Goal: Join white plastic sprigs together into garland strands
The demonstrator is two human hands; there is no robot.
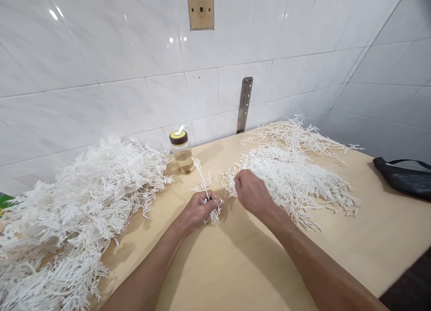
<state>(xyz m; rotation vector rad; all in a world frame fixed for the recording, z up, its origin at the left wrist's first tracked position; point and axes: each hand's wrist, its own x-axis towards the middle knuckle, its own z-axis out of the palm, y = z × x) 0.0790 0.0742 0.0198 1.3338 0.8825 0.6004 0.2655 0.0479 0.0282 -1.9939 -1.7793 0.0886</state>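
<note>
My left hand (198,208) is closed around a small bunch of white branching plastic sprigs (213,217), with one stem (204,179) standing up above the fingers. To its right, my right hand (252,190) hangs at the near left edge of a pile of loose white sprigs (289,176). Its fingers are curled together, and whatever may be between them is hidden. A few stray sprigs (204,183) lie just beyond my left hand.
A larger heap of white sprigs (111,194) covers the left of the wooden table (215,275). By the tiled wall stand a bottle of yellowish liquid (183,156) and a metal strip (244,105). On the right lies a black bag (404,180).
</note>
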